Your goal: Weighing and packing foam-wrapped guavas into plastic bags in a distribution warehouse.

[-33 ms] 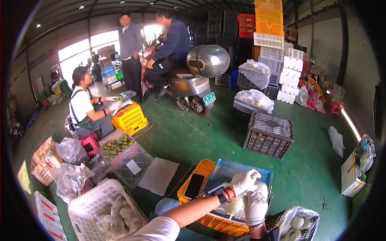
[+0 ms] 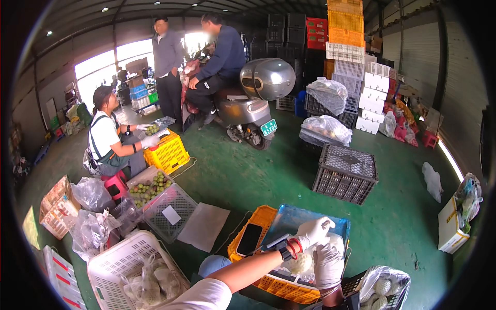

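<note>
Resting over the orange crate [image 2: 243, 247], at its near right part and partly on the blue-lined tray [image 2: 289, 222] laid across the top: a pale, roundish, net-wrapped fruit [image 2: 301, 263], no clear long axis visible. Held between both gloved hands — right hand [image 2: 328, 265] just right of the fruit and slightly nearer the camera, fingers curled around its side; left hand [image 2: 314, 231] just above and behind it, toward the crate's far side, fingers partly bent and closing over the white wrapping, red bands and a dark watch at the wrist. Equally close, both touching; exact finger pinch on the wrapping not resolvable. Lying on the crate's left part, well clear of the fruit: a dark phone [image 2: 250, 238]. Right of the crate, near the lower edge: a dark basket [image 2: 361, 284] with more wrapped fruit in a clear bag. Left of the crate: a white sheet [image 2: 204, 227] on the green floor, then a white basket [image 2: 111, 258] of bagged fruit. Beyond the crate, well apart: a dark empty crate [image 2: 345, 175], a grey scooter [image 2: 248, 106] with a seated person, and a crouching worker at a yellow crate [image 2: 166, 152].
</note>
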`<control>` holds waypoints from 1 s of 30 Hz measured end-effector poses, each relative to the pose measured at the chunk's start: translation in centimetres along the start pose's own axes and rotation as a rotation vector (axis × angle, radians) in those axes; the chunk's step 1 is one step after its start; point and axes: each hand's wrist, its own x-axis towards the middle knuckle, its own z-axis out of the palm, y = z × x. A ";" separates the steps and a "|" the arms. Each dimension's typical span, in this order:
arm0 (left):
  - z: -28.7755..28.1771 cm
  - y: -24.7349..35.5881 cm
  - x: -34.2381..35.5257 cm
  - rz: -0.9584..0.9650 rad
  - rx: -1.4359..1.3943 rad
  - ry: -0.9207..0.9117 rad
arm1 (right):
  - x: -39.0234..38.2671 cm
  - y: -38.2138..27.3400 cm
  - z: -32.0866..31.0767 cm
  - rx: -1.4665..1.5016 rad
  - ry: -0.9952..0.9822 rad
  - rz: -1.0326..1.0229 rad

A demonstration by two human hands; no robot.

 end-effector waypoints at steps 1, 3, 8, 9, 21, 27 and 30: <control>-0.4 0.3 0.7 -0.059 -0.084 -0.028 | 0.7 0.4 0.0 -0.129 -0.073 -0.054; -0.9 -0.4 0.3 -0.102 -0.075 -0.141 | 1.3 1.0 0.0 -0.217 -0.141 -0.049; -3.2 -1.1 -2.3 0.083 -0.509 -0.488 | 1.9 3.5 -1.1 0.241 -0.107 0.035; -2.9 -0.7 -3.2 0.104 -0.388 -0.443 | 1.6 3.7 -0.8 0.312 -0.140 0.105; -1.5 -0.9 -4.6 -0.155 -0.345 -0.296 | 0.6 2.4 -2.4 0.061 -0.131 -0.024; -3.5 -1.4 -3.0 0.075 -0.717 -0.465 | 0.8 2.7 -0.8 0.575 -0.058 0.072; -1.8 -0.2 -1.4 0.143 -0.191 -0.003 | 1.0 3.5 1.1 0.895 -0.124 0.348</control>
